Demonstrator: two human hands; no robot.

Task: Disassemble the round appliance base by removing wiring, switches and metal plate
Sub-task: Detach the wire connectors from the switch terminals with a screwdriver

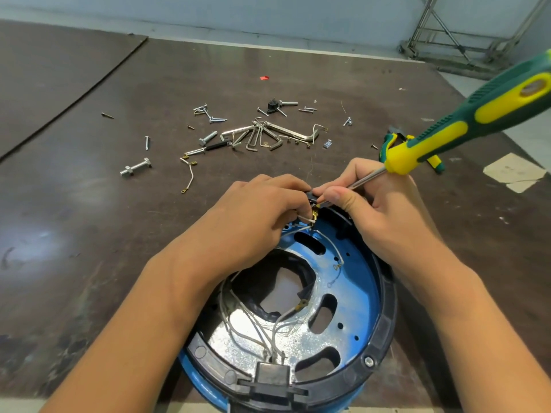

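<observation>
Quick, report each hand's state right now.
Left hand: pinching the small black part.
Right hand: holding the screwdriver by its shaft.

A: Across the dark table (89, 204), a fan of hex keys (262, 137) lies among loose screws (208, 113).
B: Big bolt with its nut (135, 167) sits out left, green-and-yellow pliers (387, 143) on the right.
A: Red scrap (264, 77) further back, pale tape patch (511, 172) near the right edge.
B: A metal frame (465, 34) stands beyond the table.

Bright, even light; soft glare patches on the worktop (44, 234). Wide-angle bending at frame edges. Screwdriver handle (492, 105) near lens slightly soft.
</observation>
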